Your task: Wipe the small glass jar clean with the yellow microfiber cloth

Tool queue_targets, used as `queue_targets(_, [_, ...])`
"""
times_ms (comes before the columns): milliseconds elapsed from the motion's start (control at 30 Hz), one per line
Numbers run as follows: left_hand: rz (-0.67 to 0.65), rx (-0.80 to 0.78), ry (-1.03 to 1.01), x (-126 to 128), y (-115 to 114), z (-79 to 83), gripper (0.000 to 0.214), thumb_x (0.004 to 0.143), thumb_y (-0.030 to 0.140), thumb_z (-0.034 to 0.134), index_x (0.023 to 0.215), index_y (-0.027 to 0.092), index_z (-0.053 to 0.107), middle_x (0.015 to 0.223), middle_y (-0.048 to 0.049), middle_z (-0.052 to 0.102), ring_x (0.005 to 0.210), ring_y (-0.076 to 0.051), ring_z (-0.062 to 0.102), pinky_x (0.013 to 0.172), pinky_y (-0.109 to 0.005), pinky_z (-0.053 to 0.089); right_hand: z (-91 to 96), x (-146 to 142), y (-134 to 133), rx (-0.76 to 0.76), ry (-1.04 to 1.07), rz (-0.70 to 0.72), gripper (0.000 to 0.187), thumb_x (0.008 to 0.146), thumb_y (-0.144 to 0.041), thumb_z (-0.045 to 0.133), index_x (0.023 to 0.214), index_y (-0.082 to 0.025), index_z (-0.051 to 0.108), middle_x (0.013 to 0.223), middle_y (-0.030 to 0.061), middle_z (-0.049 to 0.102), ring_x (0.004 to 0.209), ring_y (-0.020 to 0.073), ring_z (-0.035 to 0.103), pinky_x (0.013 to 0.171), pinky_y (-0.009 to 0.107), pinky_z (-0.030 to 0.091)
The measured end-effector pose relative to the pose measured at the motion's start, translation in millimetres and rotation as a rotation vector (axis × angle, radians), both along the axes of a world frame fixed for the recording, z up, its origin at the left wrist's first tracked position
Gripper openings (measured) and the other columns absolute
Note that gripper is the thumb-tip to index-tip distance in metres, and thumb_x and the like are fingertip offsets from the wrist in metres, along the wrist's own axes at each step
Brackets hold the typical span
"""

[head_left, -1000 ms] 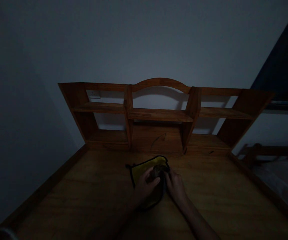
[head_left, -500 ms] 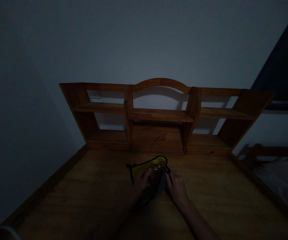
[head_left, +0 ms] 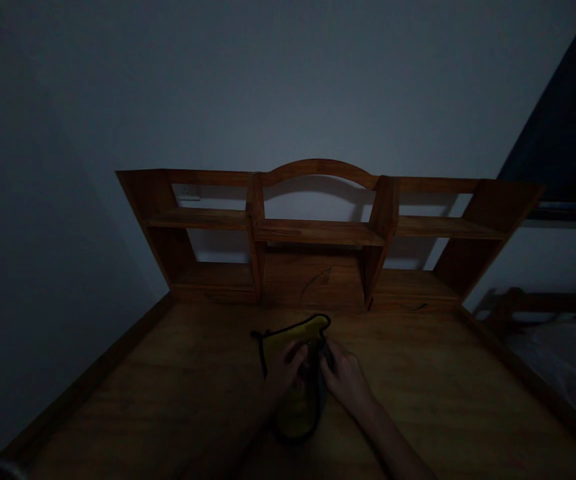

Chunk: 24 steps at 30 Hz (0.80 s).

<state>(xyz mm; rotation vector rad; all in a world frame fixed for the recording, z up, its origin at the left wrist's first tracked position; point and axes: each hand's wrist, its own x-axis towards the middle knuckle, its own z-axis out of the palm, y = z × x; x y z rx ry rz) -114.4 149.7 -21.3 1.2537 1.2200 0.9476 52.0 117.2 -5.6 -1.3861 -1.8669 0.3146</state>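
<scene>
A yellow cloth (head_left: 295, 332) with black edging and a greyish other side lies bunched on the wooden tabletop, under and between my hands. My left hand (head_left: 285, 370) is closed at the cloth's middle, its thumb against a small dark rounded object (head_left: 312, 350) whose kind I cannot make out in the dim light. My right hand (head_left: 345, 373) faces it from the right, fingers curled and pinching a dark fold of the cloth beside that object. The lower part of the cloth hangs toward me between my wrists.
Behind the cloth, a wooden shelf unit (head_left: 321, 232) with several compartments stands against the wall. Raised wooden edges (head_left: 93, 363) border the tabletop (head_left: 183, 380). A pale rounded rim shows at the bottom left corner. At right is a bed frame with pale bedding (head_left: 558, 353).
The cloth's near part has turned to show more yellow below my hands. The shiny rounded object is now mostly covered. My right hand has shifted slightly left and down.
</scene>
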Motion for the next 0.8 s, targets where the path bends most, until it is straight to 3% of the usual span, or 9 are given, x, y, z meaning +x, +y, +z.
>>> queue_targets(200, [-0.042, 0.115, 0.025, -1.9, -8.1, 5.2, 0.059, 0.077, 0.057, 0.059, 0.118, 0.015, 0.062, 0.079, -0.0071, 0.069, 0.07, -0.019, 0.064, 0.063, -0.028, 0.052, -0.5, 0.7, 1.0, -0.011, 0.051, 0.063, 0.032, 0.091, -0.013, 0.041, 0.119, -0.018, 0.055, 0.107, 0.0083, 0.064, 0.098, 0.0189, 0.063, 0.088, 0.029, 0.047])
queue_targets(500, [-0.053, 0.131, 0.064, -0.9, -4.0, 7.2, 0.057, 0.079, 0.058, 0.057, 0.11, 0.011, 0.065, 0.088, -0.0101, 0.069, 0.079, -0.022, 0.064, 0.073, -0.032, 0.05, -6.1, 6.9, 0.8, 0.016, -0.06, 0.06, 0.025, 0.095, -0.019, 0.038, 0.108, -0.015, 0.06, 0.093, 0.0102, 0.069, 0.08, 0.0203, 0.068, 0.069, 0.027, 0.051])
queue_targets(667, [0.014, 0.055, -0.033, -1.5, -3.2, 13.8, 0.053, 0.075, 0.064, 0.056, 0.078, 0.012, 0.067, 0.075, -0.0083, 0.065, 0.077, -0.021, 0.062, 0.074, -0.032, 0.049, -7.0, 6.1, -0.5, 0.02, -0.105, 0.011, 0.033, 0.098, -0.028, 0.036, 0.115, -0.013, 0.06, 0.09, 0.0125, 0.07, 0.069, 0.0213, 0.069, 0.06, 0.027, 0.05])
queue_targets(800, [0.02, -0.01, -0.08, -2.2, -7.0, 20.3, 0.053, 0.071, 0.067, 0.058, 0.068, 0.014, 0.063, 0.066, -0.0079, 0.062, 0.07, -0.021, 0.062, 0.067, -0.032, 0.05, 2.8, 2.7, -3.5, 0.007, 0.075, 0.013, 0.032, 0.098, -0.029, 0.038, 0.113, -0.016, 0.063, 0.099, 0.0106, 0.07, 0.083, 0.0217, 0.069, 0.073, 0.028, 0.051])
